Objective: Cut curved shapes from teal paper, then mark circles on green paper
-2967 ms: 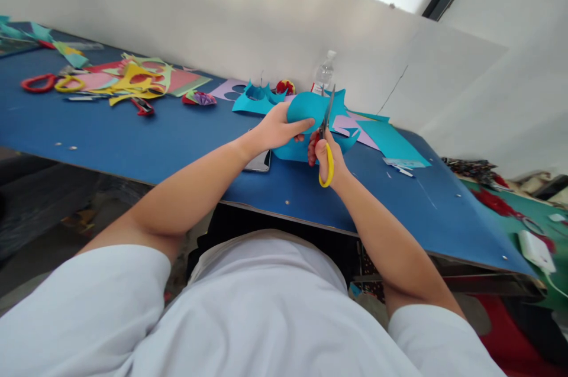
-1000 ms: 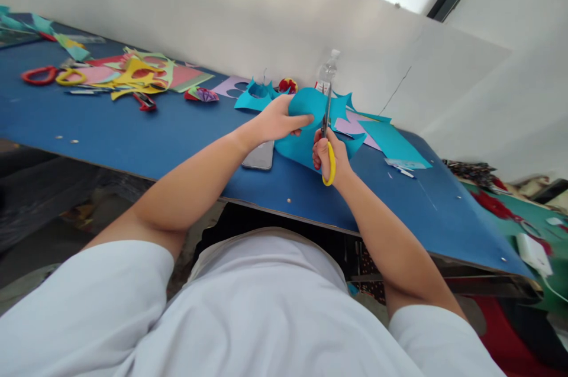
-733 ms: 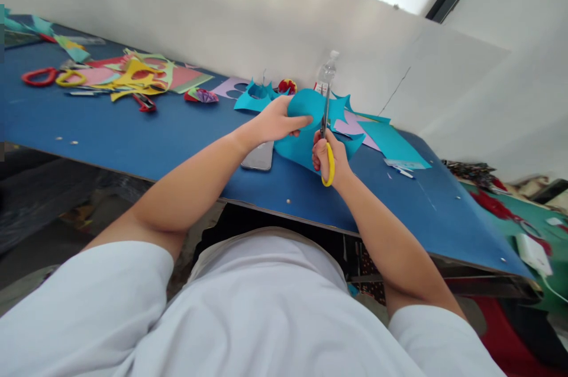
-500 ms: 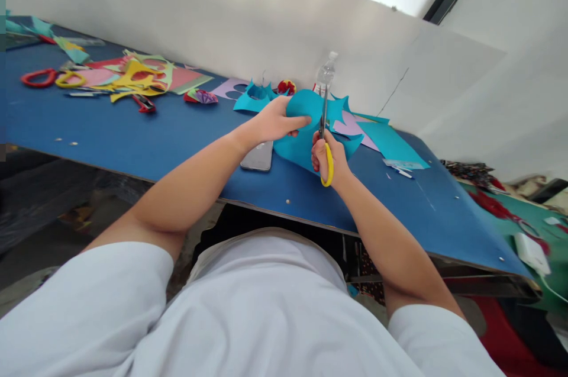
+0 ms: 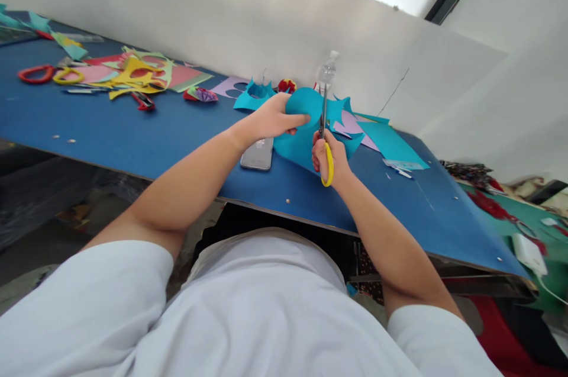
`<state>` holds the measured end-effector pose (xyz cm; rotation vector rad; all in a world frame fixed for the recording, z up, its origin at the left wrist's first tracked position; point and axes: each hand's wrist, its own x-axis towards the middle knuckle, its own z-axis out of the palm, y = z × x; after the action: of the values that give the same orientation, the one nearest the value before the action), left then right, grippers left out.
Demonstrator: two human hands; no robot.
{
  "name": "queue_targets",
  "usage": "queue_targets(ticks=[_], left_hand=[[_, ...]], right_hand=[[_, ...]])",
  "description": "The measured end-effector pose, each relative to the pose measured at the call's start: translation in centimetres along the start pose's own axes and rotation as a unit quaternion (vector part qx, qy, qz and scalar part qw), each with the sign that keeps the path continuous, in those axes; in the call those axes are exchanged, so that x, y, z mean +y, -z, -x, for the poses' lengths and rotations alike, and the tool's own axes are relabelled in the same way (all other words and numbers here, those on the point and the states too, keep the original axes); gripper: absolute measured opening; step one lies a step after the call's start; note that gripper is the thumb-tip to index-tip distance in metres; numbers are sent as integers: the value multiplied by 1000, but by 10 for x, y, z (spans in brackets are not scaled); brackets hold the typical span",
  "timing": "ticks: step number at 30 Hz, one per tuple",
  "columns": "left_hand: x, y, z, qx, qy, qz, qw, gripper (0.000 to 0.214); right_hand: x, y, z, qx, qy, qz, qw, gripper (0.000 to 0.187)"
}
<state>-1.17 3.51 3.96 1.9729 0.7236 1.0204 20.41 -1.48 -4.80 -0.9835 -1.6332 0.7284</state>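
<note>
A sheet of blue paper (image 5: 295, 149) with a rounded, curved edge is pinched by my left hand (image 5: 277, 118), thumb on top. My right hand (image 5: 331, 155) grips yellow-handled scissors (image 5: 327, 165), their blades pointing away from me along the paper's curved edge. Whether the blades are fully closed is hard to tell. Part of the sheet hangs to the right of the blades. A phone (image 5: 258, 155) lies on the table just below my left hand. Blue paper offcuts (image 5: 255, 96) with round cut-outs lie behind my left hand.
On the blue table (image 5: 177, 134), red-handled scissors (image 5: 36, 74) and a pile of coloured paper scraps (image 5: 137, 74) lie to the left. A plastic bottle (image 5: 327, 69) stands by the wall. Flat blue paper (image 5: 393, 143) and a pen (image 5: 403, 173) lie right. A green table (image 5: 554, 270) adjoins.
The view has shifted very slightly. Both hands, the scissors and the blue paper hold nearly the same positions.
</note>
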Motion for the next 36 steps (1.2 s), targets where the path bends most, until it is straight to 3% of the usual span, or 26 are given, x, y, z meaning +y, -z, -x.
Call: queue_targets(ticks=[13,30,36], left_hand=[[3,2,1,27,38,-2,999,42],[0,11,0,11,45,5,999,43],[-6,-2,-1,37,20,60,997,46]], right_hand=[[-4,0,2,2,2,9,1000,80],[-9,2,2,-9,1,37,999,82],[-1,3,-1,13,-8,26,1000,81]])
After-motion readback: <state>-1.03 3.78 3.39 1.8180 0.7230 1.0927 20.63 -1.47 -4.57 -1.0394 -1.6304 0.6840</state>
